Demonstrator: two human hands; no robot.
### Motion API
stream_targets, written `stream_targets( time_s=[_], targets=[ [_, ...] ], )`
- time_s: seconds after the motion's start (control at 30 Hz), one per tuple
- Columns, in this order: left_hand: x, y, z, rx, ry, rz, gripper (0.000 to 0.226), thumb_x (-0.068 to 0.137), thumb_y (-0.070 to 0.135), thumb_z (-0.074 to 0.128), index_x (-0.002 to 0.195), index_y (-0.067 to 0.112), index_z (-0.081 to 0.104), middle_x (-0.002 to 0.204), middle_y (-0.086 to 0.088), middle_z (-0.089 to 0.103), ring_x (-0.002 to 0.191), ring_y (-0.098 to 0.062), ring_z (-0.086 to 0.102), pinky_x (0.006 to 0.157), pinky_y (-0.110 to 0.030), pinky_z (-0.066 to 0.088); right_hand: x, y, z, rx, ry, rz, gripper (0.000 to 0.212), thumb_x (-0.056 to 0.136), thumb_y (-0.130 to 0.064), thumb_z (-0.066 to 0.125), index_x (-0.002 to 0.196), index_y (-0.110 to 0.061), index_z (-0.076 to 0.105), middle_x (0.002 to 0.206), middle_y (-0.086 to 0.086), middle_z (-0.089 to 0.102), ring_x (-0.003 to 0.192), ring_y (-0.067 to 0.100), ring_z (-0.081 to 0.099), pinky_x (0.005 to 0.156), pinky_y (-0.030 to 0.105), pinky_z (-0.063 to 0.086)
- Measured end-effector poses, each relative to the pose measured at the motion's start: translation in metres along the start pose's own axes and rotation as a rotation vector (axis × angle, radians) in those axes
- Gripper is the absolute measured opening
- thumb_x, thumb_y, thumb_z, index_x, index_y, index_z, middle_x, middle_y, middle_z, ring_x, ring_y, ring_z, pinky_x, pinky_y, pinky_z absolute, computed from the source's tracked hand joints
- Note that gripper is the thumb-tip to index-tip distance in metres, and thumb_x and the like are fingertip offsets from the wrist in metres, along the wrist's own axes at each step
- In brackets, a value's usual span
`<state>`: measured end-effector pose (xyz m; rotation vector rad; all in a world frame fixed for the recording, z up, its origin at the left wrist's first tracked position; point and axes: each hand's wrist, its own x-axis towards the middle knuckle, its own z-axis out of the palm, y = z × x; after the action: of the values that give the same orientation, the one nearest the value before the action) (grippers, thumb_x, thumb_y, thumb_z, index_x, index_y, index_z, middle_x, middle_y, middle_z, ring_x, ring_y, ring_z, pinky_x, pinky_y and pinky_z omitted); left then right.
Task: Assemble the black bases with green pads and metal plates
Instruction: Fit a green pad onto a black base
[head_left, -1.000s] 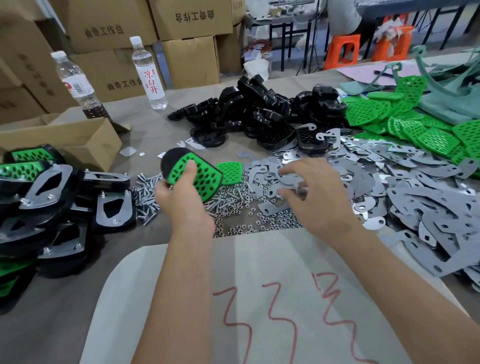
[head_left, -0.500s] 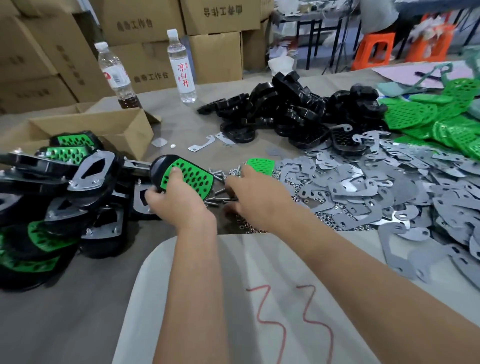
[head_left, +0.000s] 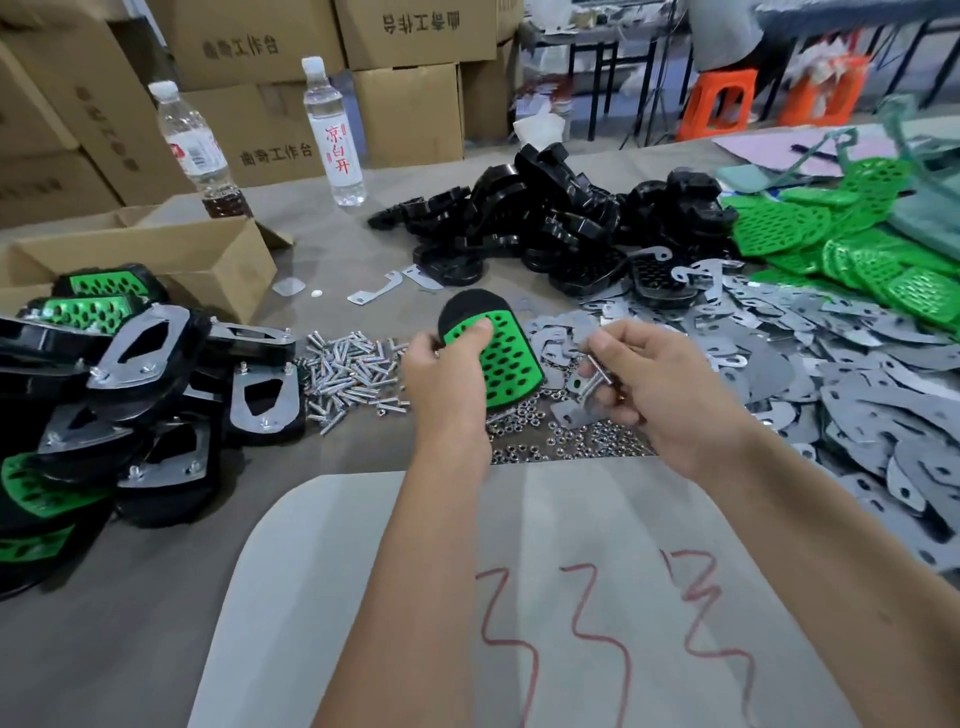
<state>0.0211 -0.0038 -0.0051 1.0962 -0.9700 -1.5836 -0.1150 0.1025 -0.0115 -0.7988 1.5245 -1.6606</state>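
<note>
Left hand (head_left: 447, 384): grips a black base (head_left: 470, 309) with a green pad (head_left: 501, 358) on it, thumb pressed on the pad, held above the table near centre.
Right hand (head_left: 649, 384): pinches a few screws (head_left: 597, 376), just right of the base.
Around: loose screw pile (head_left: 348, 371) left of the hands; nuts (head_left: 566, 441) scattered beneath them; metal plates (head_left: 831, 374) spread to the right.
Far side: heap of bare black bases (head_left: 545, 218); green pads (head_left: 857, 244) piled far right; two water bottles (head_left: 332, 135) far left.
Left: stack of finished assemblies (head_left: 119, 379).
Container: open cardboard box (head_left: 171, 260) behind that stack; contents cannot be seen.
Near: pale sheet (head_left: 363, 597) with red scrawl, under both forearms.
</note>
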Motion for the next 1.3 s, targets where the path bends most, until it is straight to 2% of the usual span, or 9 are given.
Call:
stream_targets(
  time_s=[0.17, 0.27, 0.37, 0.43, 0.6, 0.73, 0.93, 1.1, 1.3],
  targets=[
    [-0.010, -0.006, 0.005, 0.121, -0.100, 0.031, 0.019, 0.087, 0.014, 0.076, 0.099, 0.004, 0.066, 0.091, -0.007, 0.077, 0.077, -0.022, 0.072, 0.060, -0.034, 0.060, -0.007, 0.001, -0.019, -0.130, 0.059, -0.141, 0.015, 0.099, -0.014, 0.069, 0.087, -0.018, 0.078, 0.071, 0.006, 0.070, 0.050, 0.011, 0.053, 0.041, 0.018, 0.040],
    [-0.015, -0.006, 0.006, 0.202, -0.174, 0.008, 0.018, 0.089, 0.015, 0.074, 0.102, 0.007, 0.066, 0.105, -0.014, 0.077, 0.092, -0.033, 0.074, 0.072, -0.051, 0.064, -0.006, -0.001, -0.022, -0.066, 0.108, -0.170, 0.012, 0.096, -0.014, 0.073, 0.088, -0.019, 0.079, 0.078, 0.005, 0.072, 0.060, 0.015, 0.057, 0.047, 0.021, 0.043],
    [-0.019, -0.007, 0.008, 0.257, -0.230, 0.029, 0.014, 0.090, 0.015, 0.072, 0.102, 0.011, 0.067, 0.107, -0.018, 0.075, 0.099, -0.041, 0.073, 0.069, -0.060, 0.063, -0.007, 0.001, -0.020, -0.179, 0.168, -0.183, 0.008, 0.095, -0.025, 0.075, 0.092, -0.026, 0.082, 0.086, 0.011, 0.075, 0.062, 0.017, 0.053, 0.056, 0.033, 0.051],
    [-0.021, -0.008, 0.010, 0.283, -0.246, 0.072, 0.012, 0.089, 0.015, 0.073, 0.100, 0.014, 0.069, 0.103, -0.016, 0.076, 0.098, -0.040, 0.074, 0.075, -0.064, 0.062, -0.008, 0.000, -0.016, -0.144, 0.140, -0.209, 0.010, 0.097, -0.024, 0.073, 0.096, -0.026, 0.082, 0.077, 0.010, 0.071, 0.057, 0.017, 0.053, 0.050, 0.032, 0.050],
    [-0.024, -0.009, 0.014, 0.357, -0.275, 0.233, 0.018, 0.072, 0.026, 0.074, 0.090, 0.026, 0.071, 0.078, 0.003, 0.075, 0.075, -0.021, 0.072, 0.074, -0.048, 0.062, -0.010, 0.000, -0.008, -0.085, 0.053, -0.224, 0.010, 0.094, -0.003, 0.073, 0.102, -0.007, 0.069, 0.069, 0.013, 0.068, 0.049, 0.018, 0.059, 0.042, 0.024, 0.046],
    [-0.024, -0.012, 0.013, 0.407, -0.306, 0.354, 0.016, 0.076, 0.027, 0.074, 0.091, 0.029, 0.069, 0.078, -0.003, 0.075, 0.076, -0.033, 0.073, 0.071, -0.062, 0.061, -0.009, 0.001, -0.009, -0.158, 0.115, -0.254, 0.015, 0.088, 0.008, 0.073, 0.087, -0.007, 0.075, 0.069, 0.007, 0.072, 0.060, 0.016, 0.067, 0.059, 0.022, 0.055],
    [-0.028, -0.013, 0.013, 0.474, -0.334, 0.479, 0.016, 0.079, 0.027, 0.075, 0.093, 0.027, 0.067, 0.078, -0.002, 0.074, 0.077, -0.030, 0.073, 0.064, -0.059, 0.061, -0.008, 0.000, -0.011, -0.259, 0.172, -0.294, 0.009, 0.088, 0.000, 0.079, 0.083, -0.007, 0.076, 0.064, 0.007, 0.073, 0.053, 0.022, 0.071, 0.054, 0.027, 0.059],
    [-0.027, -0.012, 0.012, 0.546, -0.398, 0.643, 0.024, 0.081, 0.012, 0.080, 0.096, 0.028, 0.070, 0.081, 0.008, 0.075, 0.076, -0.012, 0.071, 0.074, -0.037, 0.059, -0.006, -0.006, -0.026, -0.282, 0.080, -0.214, 0.011, 0.088, -0.004, 0.080, 0.079, -0.009, 0.076, 0.062, 0.011, 0.072, 0.053, 0.024, 0.072, 0.055, 0.031, 0.061],
    [-0.026, -0.009, 0.013, 0.554, -0.417, 0.739, 0.029, 0.080, 0.012, 0.079, 0.107, 0.023, 0.076, 0.090, 0.010, 0.077, 0.086, -0.012, 0.072, 0.080, -0.033, 0.058, -0.005, -0.004, -0.025, 0.068, 0.122, -0.244, 0.013, 0.085, -0.004, 0.082, 0.084, -0.002, 0.069, 0.066, 0.011, 0.071, 0.050, 0.018, 0.064, 0.053, 0.024, 0.055]
  ],
)
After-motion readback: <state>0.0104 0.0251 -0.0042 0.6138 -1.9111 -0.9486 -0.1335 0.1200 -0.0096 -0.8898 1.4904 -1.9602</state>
